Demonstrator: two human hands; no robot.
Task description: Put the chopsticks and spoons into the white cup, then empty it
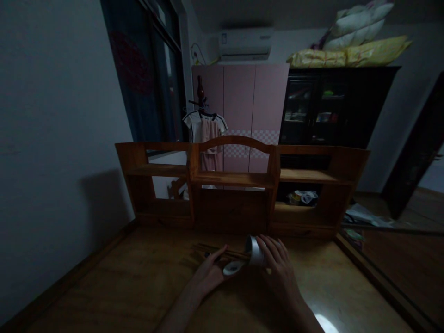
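Observation:
My left hand (210, 274) is closed around a few thin brown chopsticks (237, 254), thumb on top. Their right ends reach into the mouth of a silvery-white cup (255, 252), which lies tilted on its side, opening to the left. Fingers of my right hand (277, 259) wrap over the cup from above. A white spoon (232, 268) sits against my left fingers, its handle end pointing at the cup's mouth; whether those fingers grip it too I cannot tell. Something small and dark (207, 255) shows by the chopsticks' left part.
Under my hands is a wooden tabletop (138, 277). A wooden shelf unit (232, 178) stands along its far side, with a plastic bag (308, 197) in the right compartment. To the left rises a white wall (62, 138). A raised wooden edge (374, 282) borders the right.

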